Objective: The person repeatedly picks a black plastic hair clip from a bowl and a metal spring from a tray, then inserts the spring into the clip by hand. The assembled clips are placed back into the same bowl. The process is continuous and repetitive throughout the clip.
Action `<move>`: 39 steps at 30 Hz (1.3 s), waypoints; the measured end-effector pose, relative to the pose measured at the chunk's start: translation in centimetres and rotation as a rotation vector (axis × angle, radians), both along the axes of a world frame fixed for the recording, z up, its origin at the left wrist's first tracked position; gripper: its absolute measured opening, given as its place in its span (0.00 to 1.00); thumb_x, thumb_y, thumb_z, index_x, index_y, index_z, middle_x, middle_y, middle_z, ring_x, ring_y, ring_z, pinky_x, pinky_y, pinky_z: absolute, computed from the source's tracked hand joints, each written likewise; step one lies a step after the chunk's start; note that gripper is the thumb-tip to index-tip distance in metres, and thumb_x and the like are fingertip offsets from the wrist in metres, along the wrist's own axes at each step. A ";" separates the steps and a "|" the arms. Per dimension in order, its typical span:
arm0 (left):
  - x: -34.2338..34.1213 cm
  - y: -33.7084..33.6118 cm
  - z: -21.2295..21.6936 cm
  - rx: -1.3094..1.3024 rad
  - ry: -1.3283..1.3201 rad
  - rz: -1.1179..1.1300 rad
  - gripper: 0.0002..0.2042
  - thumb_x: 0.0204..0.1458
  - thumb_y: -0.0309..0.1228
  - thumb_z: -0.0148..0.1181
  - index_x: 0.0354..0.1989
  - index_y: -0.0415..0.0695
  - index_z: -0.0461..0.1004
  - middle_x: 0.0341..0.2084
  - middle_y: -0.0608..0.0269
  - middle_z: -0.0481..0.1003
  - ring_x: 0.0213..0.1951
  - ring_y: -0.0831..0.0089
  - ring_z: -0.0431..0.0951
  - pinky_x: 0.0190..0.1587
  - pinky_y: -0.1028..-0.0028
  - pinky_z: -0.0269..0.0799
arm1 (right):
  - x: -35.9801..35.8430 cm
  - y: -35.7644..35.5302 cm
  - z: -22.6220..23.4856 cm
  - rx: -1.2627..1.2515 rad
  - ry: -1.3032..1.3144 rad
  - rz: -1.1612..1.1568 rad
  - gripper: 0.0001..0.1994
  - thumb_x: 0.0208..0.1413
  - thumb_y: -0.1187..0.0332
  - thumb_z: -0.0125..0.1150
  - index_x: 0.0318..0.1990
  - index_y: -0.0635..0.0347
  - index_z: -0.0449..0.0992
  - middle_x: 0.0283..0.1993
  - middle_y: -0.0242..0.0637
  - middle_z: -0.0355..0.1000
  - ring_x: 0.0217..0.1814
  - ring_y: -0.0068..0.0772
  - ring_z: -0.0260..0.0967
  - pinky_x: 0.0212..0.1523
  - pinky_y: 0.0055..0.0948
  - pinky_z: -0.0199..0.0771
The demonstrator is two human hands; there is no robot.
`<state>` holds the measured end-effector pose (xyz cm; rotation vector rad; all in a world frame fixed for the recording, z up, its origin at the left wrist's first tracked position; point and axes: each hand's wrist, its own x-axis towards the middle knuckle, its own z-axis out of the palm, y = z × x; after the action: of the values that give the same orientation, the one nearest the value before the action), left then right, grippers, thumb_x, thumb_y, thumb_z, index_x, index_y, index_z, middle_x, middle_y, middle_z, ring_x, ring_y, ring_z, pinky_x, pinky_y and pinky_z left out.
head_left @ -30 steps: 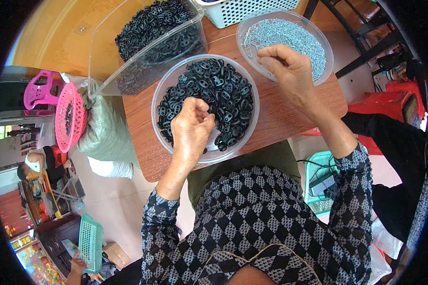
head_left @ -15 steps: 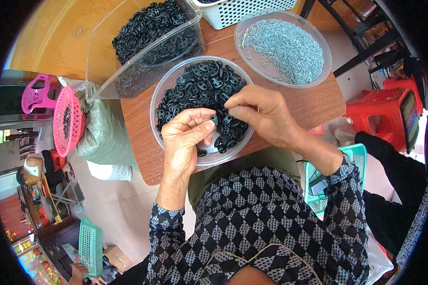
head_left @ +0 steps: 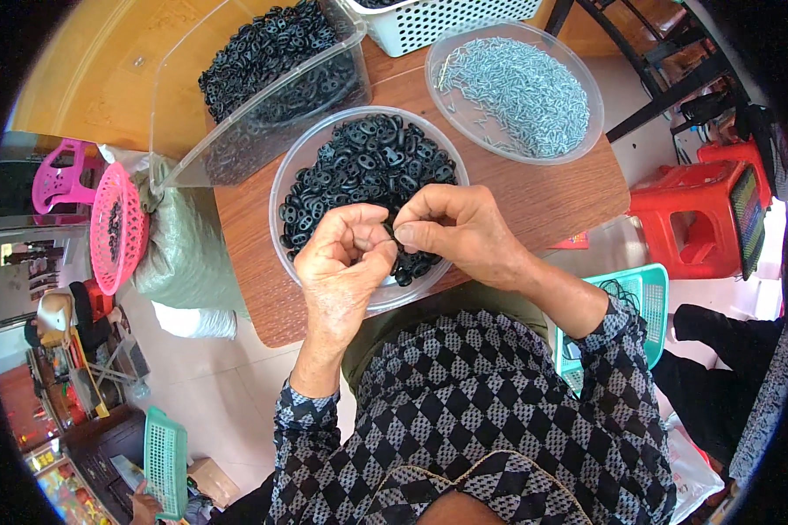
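Observation:
My left hand [head_left: 337, 262] is closed with thumb and forefinger pinching a small black plastic piece [head_left: 390, 231]. Close against it on the right, my right hand [head_left: 469, 234] also makes a pinch, its fingertips at the same piece. Anything else between those right fingertips is too small or hidden. Both hands hover over the near part of a round clear bowl [head_left: 274, 206]. Heaped in the bowl are black plastic pieces [head_left: 372, 166], many with two holes. Beyond the right hand, a shallow round clear tray [head_left: 453, 131] holds a pile of small silvery screws [head_left: 534, 101].
A clear bin [head_left: 263, 131] of black pieces stands at the table's far left, beside a white perforated basket [head_left: 446, 24]. Around the wooden table [head_left: 578, 197] are a red stool [head_left: 683, 223], a green basket [head_left: 652, 306], a sack [head_left: 188, 245] and a pink basket [head_left: 118, 227].
My right hand has moved left and down to meet the left hand at the black piece. Its fingertips were apart from it before. The left hand stays nearly in place.

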<state>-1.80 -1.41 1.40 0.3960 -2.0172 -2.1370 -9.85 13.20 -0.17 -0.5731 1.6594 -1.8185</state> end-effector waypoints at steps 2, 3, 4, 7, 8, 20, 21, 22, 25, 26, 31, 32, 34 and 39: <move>-0.1 -0.3 0.1 0.077 -0.010 0.022 0.14 0.43 0.13 0.55 0.40 0.36 0.70 0.24 0.70 0.71 0.26 0.86 0.69 0.29 0.86 0.64 | 0.1 0.1 0.1 0.009 -0.026 -0.003 0.04 0.51 0.74 0.60 0.33 0.66 0.74 0.28 0.26 0.70 0.30 0.12 0.62 0.30 0.15 0.64; -0.1 -0.4 0.0 0.139 -0.003 0.027 0.12 0.44 0.14 0.57 0.39 0.35 0.70 0.25 0.67 0.73 0.26 0.84 0.70 0.28 0.85 0.65 | 0.2 0.1 0.1 0.013 -0.038 -0.004 0.05 0.51 0.74 0.59 0.33 0.66 0.74 0.28 0.27 0.70 0.31 0.12 0.62 0.30 0.15 0.64; -0.2 -0.4 -0.2 0.198 0.016 0.065 0.12 0.44 0.15 0.58 0.39 0.35 0.71 0.25 0.67 0.73 0.26 0.83 0.70 0.28 0.85 0.65 | 0.4 0.0 0.2 0.009 -0.070 -0.033 0.04 0.50 0.74 0.59 0.31 0.66 0.74 0.28 0.28 0.70 0.30 0.13 0.63 0.30 0.16 0.65; -0.2 0.0 -0.8 0.316 0.040 0.159 0.12 0.45 0.19 0.61 0.40 0.34 0.71 0.26 0.65 0.73 0.26 0.81 0.71 0.27 0.84 0.67 | 1.1 -0.3 0.2 -0.033 -0.143 -0.118 0.04 0.50 0.74 0.57 0.28 0.67 0.73 0.27 0.31 0.71 0.29 0.15 0.66 0.30 0.18 0.67; 0.0 0.3 -0.8 0.314 0.029 0.177 0.13 0.46 0.20 0.61 0.41 0.34 0.72 0.27 0.65 0.73 0.26 0.81 0.72 0.27 0.84 0.68 | 1.3 -0.5 0.0 -0.068 -0.149 -0.147 0.05 0.50 0.74 0.57 0.29 0.67 0.73 0.27 0.31 0.72 0.29 0.15 0.66 0.30 0.18 0.68; 0.6 2.3 -1.3 0.248 0.086 0.257 0.07 0.49 0.25 0.60 0.35 0.34 0.76 0.29 0.64 0.73 0.27 0.80 0.70 0.29 0.83 0.67 | 2.7 -1.1 0.4 -0.045 0.203 -0.276 0.02 0.48 0.76 0.58 0.27 0.65 0.71 0.22 0.34 0.68 0.27 0.24 0.67 0.26 0.24 0.66; 0.5 2.3 -1.5 0.212 0.098 0.253 0.08 0.51 0.26 0.59 0.34 0.33 0.74 0.28 0.62 0.73 0.26 0.79 0.72 0.28 0.82 0.68 | 2.6 -0.8 0.2 -0.039 0.291 -0.265 0.02 0.47 0.76 0.58 0.27 0.64 0.72 0.23 0.36 0.68 0.27 0.28 0.68 0.27 0.26 0.67; 0.4 2.3 -1.5 0.236 0.106 0.237 0.08 0.51 0.26 0.58 0.34 0.33 0.73 0.28 0.61 0.74 0.25 0.78 0.72 0.27 0.82 0.68 | 2.3 -0.6 0.3 -0.032 0.378 -0.253 0.02 0.46 0.76 0.59 0.27 0.63 0.72 0.23 0.37 0.69 0.27 0.32 0.68 0.28 0.29 0.67; 0.4 1.9 -1.1 0.270 0.082 0.220 0.09 0.53 0.27 0.57 0.35 0.33 0.70 0.25 0.56 0.75 0.22 0.76 0.73 0.25 0.79 0.70 | 0.2 0.8 0.8 0.067 0.636 -0.267 0.03 0.46 0.75 0.60 0.26 0.63 0.72 0.25 0.38 0.70 0.29 0.37 0.69 0.31 0.32 0.68; 0.5 1.7 -1.2 0.257 0.082 0.214 0.09 0.53 0.28 0.57 0.35 0.33 0.70 0.25 0.56 0.75 0.22 0.76 0.73 0.25 0.79 0.70 | -1.1 1.3 0.6 0.108 0.729 -0.342 0.03 0.46 0.74 0.60 0.26 0.63 0.73 0.27 0.39 0.71 0.30 0.40 0.70 0.31 0.34 0.69; 1.0 1.4 -2.1 0.221 0.058 0.177 0.09 0.52 0.28 0.57 0.34 0.34 0.70 0.24 0.55 0.75 0.20 0.76 0.72 0.23 0.80 0.69 | -9.2 3.9 -0.4 0.432 0.793 -0.416 0.04 0.45 0.73 0.57 0.29 0.61 0.77 0.27 0.45 0.73 0.34 0.47 0.70 0.34 0.40 0.69; 1.0 1.5 -2.3 0.223 0.044 0.179 0.09 0.52 0.28 0.58 0.33 0.33 0.70 0.23 0.55 0.74 0.19 0.75 0.71 0.22 0.79 0.69 | -10.6 3.8 -1.0 0.478 0.884 -0.370 0.05 0.45 0.73 0.57 0.30 0.61 0.77 0.28 0.44 0.73 0.34 0.45 0.70 0.35 0.38 0.69; 1.2 1.7 -2.4 0.223 0.025 0.158 0.09 0.52 0.29 0.58 0.34 0.34 0.70 0.23 0.55 0.74 0.20 0.76 0.71 0.22 0.80 0.69 | -12.5 3.9 -2.1 0.569 1.060 -0.280 0.07 0.45 0.75 0.58 0.34 0.60 0.77 0.30 0.41 0.72 0.34 0.40 0.69 0.36 0.34 0.68; 1.3 1.6 -2.5 0.225 0.010 0.139 0.09 0.52 0.30 0.58 0.34 0.35 0.71 0.23 0.56 0.75 0.20 0.77 0.71 0.23 0.80 0.69 | -14.4 2.3 -3.4 0.690 1.199 -0.130 0.09 0.41 0.75 0.59 0.33 0.55 0.78 0.28 0.41 0.70 0.36 0.44 0.67 0.36 0.40 0.67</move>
<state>-0.49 0.15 -1.07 0.5398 -1.6941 -2.2785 -24.22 15.47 -3.59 -1.3681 2.9221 -0.7531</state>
